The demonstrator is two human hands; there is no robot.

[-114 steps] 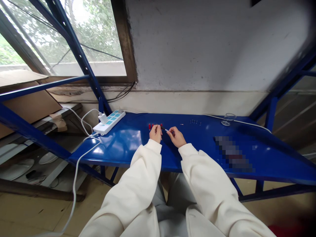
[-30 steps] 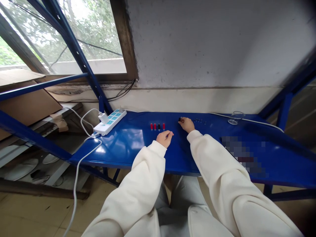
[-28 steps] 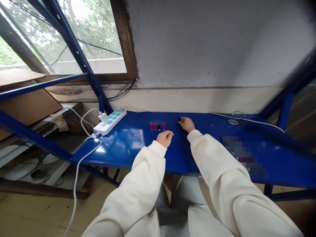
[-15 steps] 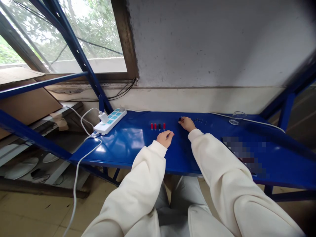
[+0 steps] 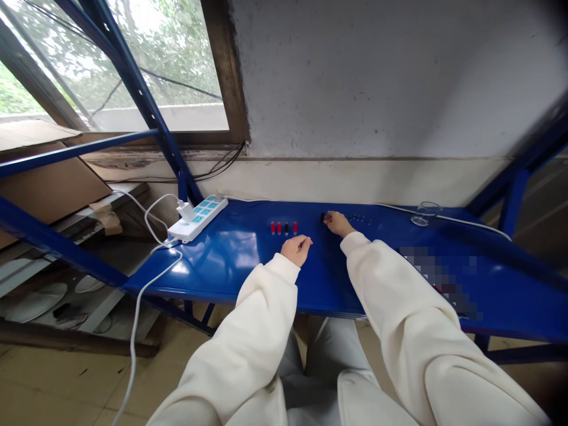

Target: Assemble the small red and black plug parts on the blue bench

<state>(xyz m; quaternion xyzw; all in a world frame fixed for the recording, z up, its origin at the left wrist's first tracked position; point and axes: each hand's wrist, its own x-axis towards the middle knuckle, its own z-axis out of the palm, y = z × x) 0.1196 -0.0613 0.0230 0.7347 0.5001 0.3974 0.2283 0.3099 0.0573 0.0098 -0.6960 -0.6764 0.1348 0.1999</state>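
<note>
My left hand is closed above the blue tabletop, fingertips pressed together; anything in them is too small to make out. Just beyond it, a short row holds small red cylinders with pale lower ends and one black cylinder among them. Further right, my right hand is closed, its fingertips on a small black piece at the table's surface. Several tiny metallic parts lie just right of that hand, too small to name.
A white power strip with a plug and cable lies at the left end of the blue table. A clear cup stands at the back right, by a white cable. A blurred-out dark object lies on the right. Blue frame posts flank both sides.
My right hand has shifted very slightly down and right, its fingertips still at the black piece. My left hand and the row of cylinders have stayed in place.
</note>
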